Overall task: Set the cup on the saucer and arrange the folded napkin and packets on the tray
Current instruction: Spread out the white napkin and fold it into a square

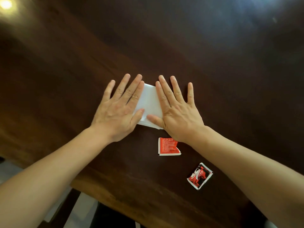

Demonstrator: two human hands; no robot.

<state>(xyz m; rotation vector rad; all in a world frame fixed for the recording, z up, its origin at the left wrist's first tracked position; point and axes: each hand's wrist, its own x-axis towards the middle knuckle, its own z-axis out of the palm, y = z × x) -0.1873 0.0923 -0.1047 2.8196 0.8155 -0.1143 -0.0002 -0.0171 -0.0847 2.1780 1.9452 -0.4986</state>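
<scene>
Hands flat, left hand [117,111] and right hand [176,111] press white folded napkin [150,102] onto dark glossy wood table [213,71].

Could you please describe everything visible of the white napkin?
The white napkin looks like thin paper, folded into a flat rectangle with layered edges showing at its near end. It lies on the dark wooden table. The left hand and right hand press flat on its sides, thumbs on top.
</scene>
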